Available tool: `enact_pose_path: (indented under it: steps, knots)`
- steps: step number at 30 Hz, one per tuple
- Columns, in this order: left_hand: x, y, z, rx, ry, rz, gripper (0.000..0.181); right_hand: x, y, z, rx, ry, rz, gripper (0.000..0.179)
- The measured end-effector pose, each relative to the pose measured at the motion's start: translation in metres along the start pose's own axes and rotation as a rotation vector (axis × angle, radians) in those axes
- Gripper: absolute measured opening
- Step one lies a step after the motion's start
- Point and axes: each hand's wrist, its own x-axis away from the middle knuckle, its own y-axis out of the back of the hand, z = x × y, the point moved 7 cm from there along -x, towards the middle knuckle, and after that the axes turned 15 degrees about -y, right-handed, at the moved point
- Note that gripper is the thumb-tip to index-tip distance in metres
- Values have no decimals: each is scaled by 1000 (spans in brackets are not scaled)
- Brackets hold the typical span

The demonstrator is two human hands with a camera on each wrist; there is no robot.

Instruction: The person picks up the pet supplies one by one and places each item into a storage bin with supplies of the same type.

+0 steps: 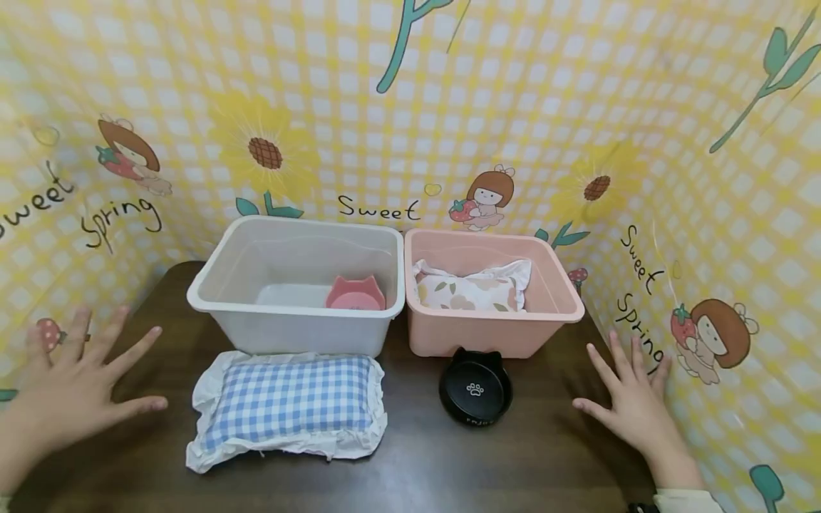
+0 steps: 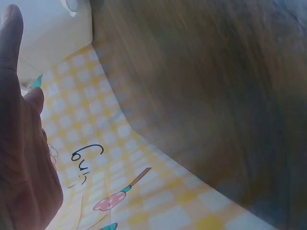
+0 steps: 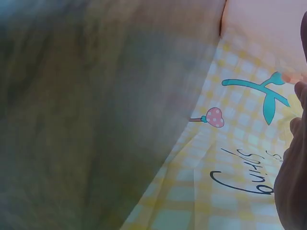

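My left hand (image 1: pixel 77 385) is spread wide at the left side of the head view, holding nothing. Nearest to it lies a blue-and-white checked pillow (image 1: pixel 291 402) with a white ruffled edge. On the right, my right hand (image 1: pixel 635 406) also has its fingers spread and grips nothing. A black cat-eared bowl (image 1: pixel 474 390) with a paw print sits to its left. Inside the white bin (image 1: pixel 301 331) rests a pink cat-eared bowl (image 1: pixel 355 293). The pink bin (image 1: pixel 474 336) contains a floral pillow (image 1: pixel 471 292) with a white ruffle.
Both bins stand side by side at the back of a dark brown table (image 1: pixel 423 463). A yellow checked cloth (image 1: pixel 385 142) printed with flowers and cartoon figures hangs behind and along both sides, close to each hand.
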Motion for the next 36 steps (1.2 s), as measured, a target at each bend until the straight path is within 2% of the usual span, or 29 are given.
enact_pose_path:
  steps: [5,12,18,22,27,36]
  knots:
    - [-3,-1,-4,32,-9,-14,114,2,8,-4,-8,-20,-30,111]
    - [-6,7,-1,47,0,-30,115,-14,16,6,-24,-8,-43,109]
    - [-7,15,0,23,3,-31,116,-8,19,0,-40,-32,-49,111]
    - [-3,14,3,22,15,-35,117,-7,24,-5,-66,-35,-65,112]
    - [-2,11,4,24,35,-40,116,-19,29,-1,-103,-26,-76,112]
    - [7,-4,-21,114,-20,-67,115,-24,40,16,-167,-2,-108,109]
